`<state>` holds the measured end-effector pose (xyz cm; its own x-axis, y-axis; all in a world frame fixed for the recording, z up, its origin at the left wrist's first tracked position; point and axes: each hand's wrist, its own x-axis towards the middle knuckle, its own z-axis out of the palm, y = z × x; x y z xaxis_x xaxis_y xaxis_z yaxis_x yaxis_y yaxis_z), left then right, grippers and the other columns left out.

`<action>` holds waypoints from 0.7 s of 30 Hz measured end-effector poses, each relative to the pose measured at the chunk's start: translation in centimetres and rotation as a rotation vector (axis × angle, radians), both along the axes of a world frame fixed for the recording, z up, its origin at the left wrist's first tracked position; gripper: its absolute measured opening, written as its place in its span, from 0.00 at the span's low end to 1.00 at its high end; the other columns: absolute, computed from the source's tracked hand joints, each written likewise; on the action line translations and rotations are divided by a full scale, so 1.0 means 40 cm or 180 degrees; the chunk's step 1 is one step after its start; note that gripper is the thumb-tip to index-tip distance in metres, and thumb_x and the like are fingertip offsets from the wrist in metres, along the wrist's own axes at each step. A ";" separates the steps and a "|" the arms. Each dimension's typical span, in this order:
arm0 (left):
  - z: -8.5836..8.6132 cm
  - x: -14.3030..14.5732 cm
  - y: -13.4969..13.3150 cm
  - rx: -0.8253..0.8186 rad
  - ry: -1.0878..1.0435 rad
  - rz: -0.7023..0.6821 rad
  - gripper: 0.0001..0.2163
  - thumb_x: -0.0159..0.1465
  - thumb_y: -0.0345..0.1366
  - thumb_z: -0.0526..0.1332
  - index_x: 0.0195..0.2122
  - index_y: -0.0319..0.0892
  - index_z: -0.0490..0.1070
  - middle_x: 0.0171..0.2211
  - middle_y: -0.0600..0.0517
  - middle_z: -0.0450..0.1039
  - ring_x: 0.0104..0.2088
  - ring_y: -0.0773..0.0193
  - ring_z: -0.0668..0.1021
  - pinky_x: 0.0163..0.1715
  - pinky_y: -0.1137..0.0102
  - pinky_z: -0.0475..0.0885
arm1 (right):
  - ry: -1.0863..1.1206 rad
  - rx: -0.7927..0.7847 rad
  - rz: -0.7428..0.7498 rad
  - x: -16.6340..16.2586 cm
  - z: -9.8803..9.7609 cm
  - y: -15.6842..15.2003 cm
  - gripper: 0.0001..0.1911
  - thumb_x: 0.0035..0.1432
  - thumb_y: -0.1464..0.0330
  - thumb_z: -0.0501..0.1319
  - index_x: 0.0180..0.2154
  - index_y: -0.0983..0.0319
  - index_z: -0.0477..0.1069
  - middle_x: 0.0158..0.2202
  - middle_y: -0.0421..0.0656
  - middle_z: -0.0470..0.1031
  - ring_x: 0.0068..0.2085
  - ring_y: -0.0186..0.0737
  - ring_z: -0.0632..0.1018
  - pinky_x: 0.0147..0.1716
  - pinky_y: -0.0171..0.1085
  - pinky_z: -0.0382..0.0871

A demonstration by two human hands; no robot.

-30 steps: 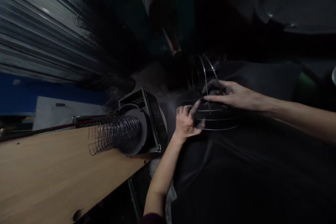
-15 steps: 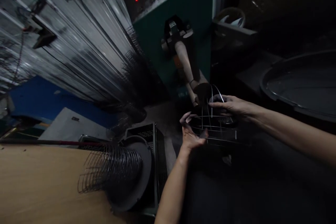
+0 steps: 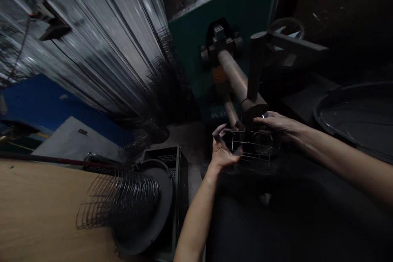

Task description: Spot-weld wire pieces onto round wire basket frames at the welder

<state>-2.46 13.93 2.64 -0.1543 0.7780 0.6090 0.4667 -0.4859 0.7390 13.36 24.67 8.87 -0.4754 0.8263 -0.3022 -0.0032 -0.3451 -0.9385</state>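
Lower now than half a second ago, the wire cage's [image 3: 253, 143] tall bow no longer stands clear above the right-hand fingers, and the steel machine arm [image 3: 235, 73] has its blunt end over the cage, between both hands. Left hand [image 3: 225, 147]: fingers bent and parted from the thumb, gripping around the cage's left side. Right hand [image 3: 272, 123]: its thumb lies by a bright bit of wire under the arm's end — the other fingers are lost in shadow, so I cannot tell whether they pinch. The cage's far rim and right side fade into black.

Left of the left fingers, bare floor [image 3: 181, 139] leaves a narrow gap before the crate edge [image 3: 178, 168]. Right of the right fingers, past dark space, is a round tub's rim [image 3: 317, 108] — cut off by the frame.
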 end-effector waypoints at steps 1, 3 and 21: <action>0.002 -0.003 0.002 0.0014 0.0012 0.0010 0.35 0.48 0.31 0.66 0.54 0.45 0.48 0.43 0.49 0.67 0.42 0.60 0.75 0.46 0.60 0.72 | 0.0028 -0.0069 -0.0085 -0.003 0.002 0.001 0.25 0.36 0.67 0.76 0.25 0.62 0.59 0.17 0.34 0.56 0.18 0.23 0.58 0.12 0.23 0.51; 0.006 -0.007 0.003 0.0012 0.0055 0.0029 0.34 0.48 0.31 0.65 0.55 0.44 0.49 0.44 0.48 0.67 0.42 0.60 0.75 0.46 0.60 0.72 | 0.0054 -0.0186 -0.0216 -0.008 0.009 -0.002 0.23 0.36 0.71 0.75 0.26 0.62 0.60 0.17 0.35 0.58 0.19 0.24 0.61 0.14 0.23 0.55; -0.009 -0.037 -0.008 -0.0078 0.0222 0.0131 0.32 0.50 0.34 0.65 0.52 0.45 0.47 0.41 0.49 0.66 0.43 0.58 0.74 0.48 0.58 0.70 | 0.0487 -0.0355 -0.0340 -0.010 0.021 -0.021 0.17 0.51 0.63 0.68 0.31 0.62 0.61 0.18 0.31 0.55 0.16 0.22 0.54 0.14 0.25 0.50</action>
